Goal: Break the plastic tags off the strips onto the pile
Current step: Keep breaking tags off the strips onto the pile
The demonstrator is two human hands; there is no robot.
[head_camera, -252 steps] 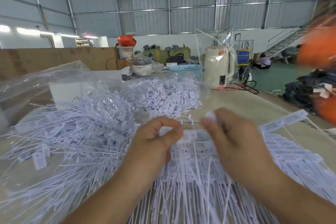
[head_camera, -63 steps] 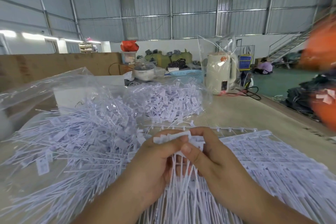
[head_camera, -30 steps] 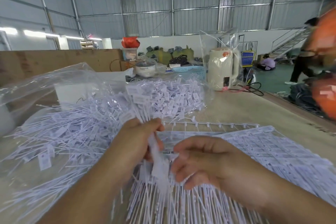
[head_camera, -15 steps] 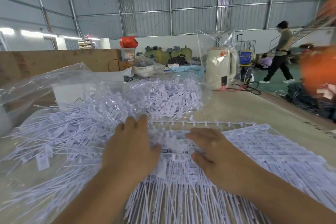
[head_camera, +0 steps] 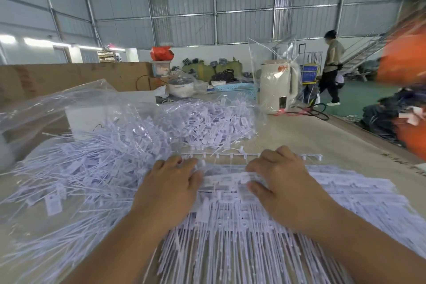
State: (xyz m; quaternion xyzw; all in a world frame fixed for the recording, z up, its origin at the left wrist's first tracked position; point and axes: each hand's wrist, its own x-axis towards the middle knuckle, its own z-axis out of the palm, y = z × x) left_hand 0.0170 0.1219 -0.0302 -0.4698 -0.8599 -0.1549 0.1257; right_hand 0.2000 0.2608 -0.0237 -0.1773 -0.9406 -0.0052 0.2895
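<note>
Both hands, left (head_camera: 170,188) and right (head_camera: 280,183), lie loosely spread, gripping nothing, on the strips (head_camera: 230,193) beside the pile (head_camera: 87,168). Pulling carelessly could tangle tags or scatter them off the surface (head_camera: 322,138).

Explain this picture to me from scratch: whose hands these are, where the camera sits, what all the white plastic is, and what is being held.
There is no machine here. A person wears a camera on the head, so you look forward and down at their own two hands. The left hand and right hand both lie on a stack of white plastic strips, flat combs of tags not yet separated; their fingers curl over the stack's far edge, though whether they actually grip it is hard to tell. To the left, a loose pile of broken-off tags spreads over the table. Behind it a clear plastic bag holds more tags. A cream kettle stands farther back, and a person walks across the hall floor.
</note>
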